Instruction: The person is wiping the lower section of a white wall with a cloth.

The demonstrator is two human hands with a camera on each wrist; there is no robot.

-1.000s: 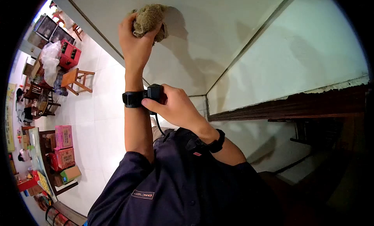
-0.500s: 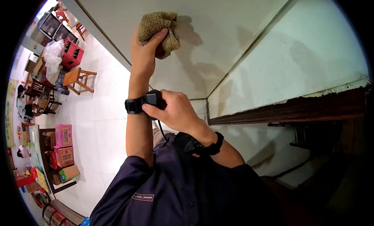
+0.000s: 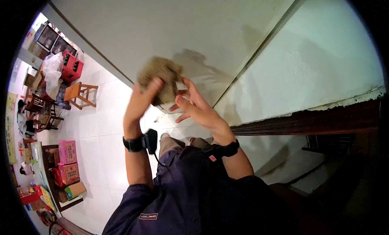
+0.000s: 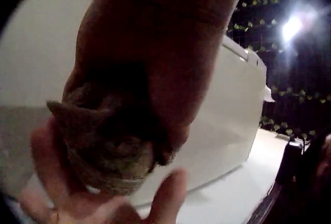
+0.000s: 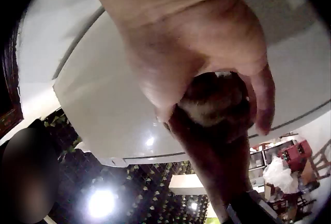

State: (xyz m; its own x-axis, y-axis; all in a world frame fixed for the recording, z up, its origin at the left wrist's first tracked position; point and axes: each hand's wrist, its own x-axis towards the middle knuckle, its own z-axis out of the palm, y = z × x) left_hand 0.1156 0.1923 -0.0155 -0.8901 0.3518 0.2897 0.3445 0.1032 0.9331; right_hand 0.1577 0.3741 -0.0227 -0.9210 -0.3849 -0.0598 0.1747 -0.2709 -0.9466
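Observation:
A rough brown-green cloth (image 3: 159,70), slightly blurred, is bunched in the left hand (image 3: 136,107) in front of a pale panel (image 3: 210,36). The right hand (image 3: 204,113) is just beside the cloth, thumb and fingers spread; whether its fingertips touch it is unclear. In the left wrist view the left hand (image 4: 150,43) grips the dark, crumpled cloth (image 4: 111,157) from above, with the right hand's fingers (image 4: 168,195) below it. The right wrist view has the right hand (image 5: 191,48) arched over the cloth (image 5: 207,107), and the left hand partly hidden behind.
A dark wooden ledge (image 3: 308,120) runs along the right wall (image 3: 324,60). Over the tiled floor (image 3: 95,154) at left stand a wooden stool (image 3: 81,93), a red crate (image 3: 72,66) and stacked pink and red boxes (image 3: 68,162).
The left hand has brought the cloth down and nearer the body. The right hand has let go of the device on the left wrist and moved up beside the cloth, its fingers spreading.

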